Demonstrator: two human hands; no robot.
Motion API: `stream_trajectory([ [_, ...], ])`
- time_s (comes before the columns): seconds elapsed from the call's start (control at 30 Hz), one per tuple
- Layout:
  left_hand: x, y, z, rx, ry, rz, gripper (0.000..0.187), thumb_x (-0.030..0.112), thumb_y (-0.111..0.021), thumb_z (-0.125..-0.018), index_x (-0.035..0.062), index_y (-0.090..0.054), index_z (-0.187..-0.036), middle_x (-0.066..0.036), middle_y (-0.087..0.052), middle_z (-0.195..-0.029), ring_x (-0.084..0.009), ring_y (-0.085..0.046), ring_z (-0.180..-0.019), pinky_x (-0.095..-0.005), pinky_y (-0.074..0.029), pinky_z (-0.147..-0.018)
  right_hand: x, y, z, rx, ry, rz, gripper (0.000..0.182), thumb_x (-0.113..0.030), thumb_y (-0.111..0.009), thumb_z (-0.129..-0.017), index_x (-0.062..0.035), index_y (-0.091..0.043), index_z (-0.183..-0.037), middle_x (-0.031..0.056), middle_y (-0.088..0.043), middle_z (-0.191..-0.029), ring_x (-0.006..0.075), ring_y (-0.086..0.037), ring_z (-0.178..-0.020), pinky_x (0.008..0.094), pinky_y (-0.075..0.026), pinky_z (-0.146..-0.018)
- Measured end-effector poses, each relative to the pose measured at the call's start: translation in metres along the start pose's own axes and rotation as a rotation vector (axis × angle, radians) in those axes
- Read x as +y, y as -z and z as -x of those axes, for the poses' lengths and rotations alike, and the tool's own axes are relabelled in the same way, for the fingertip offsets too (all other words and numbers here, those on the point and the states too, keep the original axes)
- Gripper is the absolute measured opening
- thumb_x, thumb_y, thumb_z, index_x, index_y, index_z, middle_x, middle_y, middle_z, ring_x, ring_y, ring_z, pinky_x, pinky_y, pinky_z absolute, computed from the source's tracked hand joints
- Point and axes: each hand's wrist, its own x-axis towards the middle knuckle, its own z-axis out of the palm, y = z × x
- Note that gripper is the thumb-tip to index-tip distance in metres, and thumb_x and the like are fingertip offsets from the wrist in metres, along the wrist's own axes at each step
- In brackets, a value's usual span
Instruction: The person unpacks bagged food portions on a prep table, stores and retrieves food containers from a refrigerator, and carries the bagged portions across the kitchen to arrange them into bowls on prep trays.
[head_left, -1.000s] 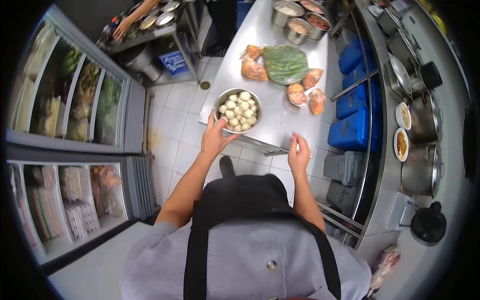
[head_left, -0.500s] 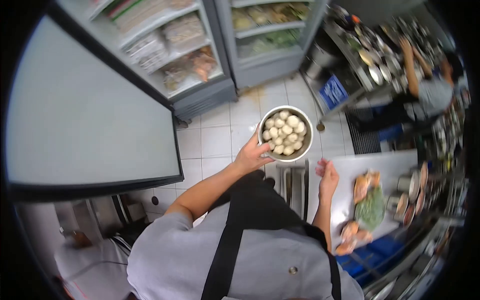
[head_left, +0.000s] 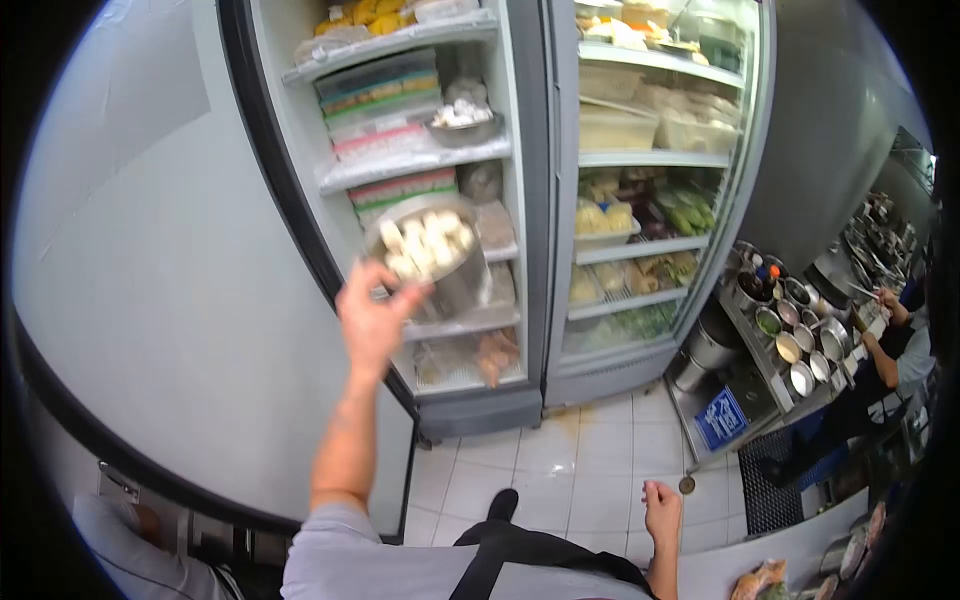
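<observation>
My left hand (head_left: pixel 372 312) grips the near left rim of a deep steel bowl (head_left: pixel 462 292), thumb and fingers pinching its wall. Pale, whitish balls (head_left: pixel 425 243) fill the bowl; motion blurs them slightly. The bowl is tilted a little towards me, in front of the middle shelves of an opened upright fridge (head_left: pixel 530 250). Whether its base touches a shelf is hidden. Low on the right, my right hand (head_left: pixel 662 512) hangs above the floor with its fingers curled in and nothing visible in them.
The fridge door (head_left: pixel 220 300) stands wide open on my left. A second glass-fronted fridge (head_left: pixel 650 245) holds food tubs. At right, a co-worker (head_left: pixel 895 345) stands by a counter of bowls (head_left: pixel 800 340). Another person's sleeve (head_left: pixel 140 550) shows lower left. Steel table edge (head_left: pixel 720 565) lies lower right.
My left hand has carried the bowl forward and left, from over the floor to the fridge shelves. The view has tilted up. My right hand's fingers have curled in.
</observation>
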Motion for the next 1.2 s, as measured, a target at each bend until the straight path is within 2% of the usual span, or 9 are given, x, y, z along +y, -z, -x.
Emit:
stream_trajectory([
  [0.1, 0.007, 0.025, -0.164, 0.064, -0.134, 0.011, 0.038, 0.016, -0.088, -0.076, 0.0033, -0.052, -0.07, 0.0, -0.057, -0.066, -0.0077, -0.048, -0.067, -0.0278, -0.045, -0.062, -0.008, -0.044, -0.018, -0.01, -0.009, 0.022, 0.034, -0.03, -0.065, -0.096, 0.0025, -0.073, -0.104, 0.015, -0.071, -0.08, 0.0217, -0.066, -0.071, 0.0356, -0.051, -0.067],
  [0.23, 0.041, 0.031, -0.346, 0.192, -0.264, -0.178, 0.057, 0.055, -0.082, -0.077, 0.0024, -0.062, -0.07, -0.001, -0.058, -0.06, -0.0088, -0.048, -0.058, -0.0279, -0.04, -0.055, -0.056, -0.087, -0.032, -0.068, 0.039, 0.092, 0.035, -0.031, -0.066, -0.095, 0.0016, -0.073, -0.107, 0.0198, -0.074, -0.091, 0.0292, -0.071, -0.08, 0.0386, -0.055, -0.074],
  [0.37, 0.045, 0.015, -0.46, 0.114, -0.191, -0.261, 0.056, 0.056, -0.081, -0.079, 0.0033, -0.063, -0.078, -0.001, -0.056, -0.066, -0.008, -0.052, -0.055, -0.0269, -0.044, -0.049, -0.089, -0.111, -0.047, -0.158, 0.038, 0.252, 0.039, -0.033, -0.067, -0.093, 0.0, -0.072, -0.112, 0.0219, -0.073, -0.104, 0.0351, -0.072, -0.091, 0.0422, -0.056, -0.082],
  [0.43, 0.036, 0.0, -0.482, 0.009, -0.118, -0.117, 0.057, 0.056, -0.081, -0.079, 0.0027, -0.067, -0.092, -0.006, -0.064, -0.08, -0.0158, -0.065, -0.07, -0.036, -0.058, -0.062, -0.097, -0.12, -0.053, -0.154, 0.017, 0.22, 0.039, -0.034, -0.067, -0.093, -0.0004, -0.072, -0.113, 0.0214, -0.073, -0.104, 0.0353, -0.072, -0.091, 0.0428, -0.056, -0.083],
  [0.47, 0.005, -0.005, -0.53, -0.064, -0.035, -0.234, 0.062, 0.057, -0.081, -0.078, 0.0014, -0.067, -0.101, -0.012, -0.067, -0.094, -0.027, -0.069, -0.09, -0.0531, -0.059, -0.079, -0.102, -0.122, -0.054, -0.145, 0.0, 0.232, 0.04, -0.034, -0.067, -0.093, -0.0007, -0.072, -0.113, 0.0213, -0.073, -0.105, 0.035, -0.072, -0.091, 0.0428, -0.056, -0.083],
  [0.6, -0.035, -0.044, -0.533, 0.032, 0.035, -0.25, 0.084, 0.069, -0.079, -0.072, 0.0014, -0.069, -0.121, -0.021, -0.068, -0.12, -0.0345, -0.067, -0.111, -0.0501, -0.061, -0.077, -0.092, -0.136, -0.066, -0.12, -0.007, 0.282, 0.04, -0.035, -0.068, -0.092, -0.0012, -0.072, -0.114, 0.0205, -0.073, -0.106, 0.0345, -0.072, -0.092, 0.0427, -0.056, -0.083],
  [0.97, -0.038, -0.044, -0.537, -0.063, 0.038, -0.15, 0.074, 0.068, -0.077, -0.075, 0.0013, -0.073, -0.108, -0.017, -0.071, -0.111, -0.0314, -0.069, -0.101, -0.0483, -0.058, -0.078, -0.103, -0.132, -0.059, -0.171, -0.153, 0.333, 0.043, -0.039, -0.066, -0.093, -0.0034, -0.072, -0.116, 0.0204, -0.073, -0.109, 0.0359, -0.071, -0.098, 0.0422, -0.055, -0.087],
  [1.17, 0.001, 0.01, -0.542, 0.034, -0.118, -0.205, 0.069, 0.067, -0.076, -0.077, 0.0, -0.069, -0.093, -0.008, -0.066, -0.079, -0.0209, -0.066, -0.068, -0.0351, -0.052, -0.062, -0.118, -0.132, -0.089, -0.301, -0.059, 0.366, 0.046, -0.043, -0.07, -0.09, -0.004, -0.073, -0.113, 0.0208, -0.074, -0.096, 0.0338, -0.072, -0.093, 0.0404, -0.055, -0.083],
  [1.2, 0.03, 0.023, -0.52, 0.062, -0.153, 0.001, 0.047, 0.042, -0.085, -0.081, 0.0066, -0.062, -0.06, -0.006, -0.056, -0.052, -0.016, -0.047, -0.037, -0.0342, -0.031, -0.034, -0.158, -0.133, -0.105, -0.382, 0.045, 0.367, 0.046, -0.043, -0.068, -0.092, -0.0037, -0.072, -0.114, 0.0211, -0.073, -0.1, 0.0346, -0.071, -0.097, 0.0414, -0.055, -0.085],
])
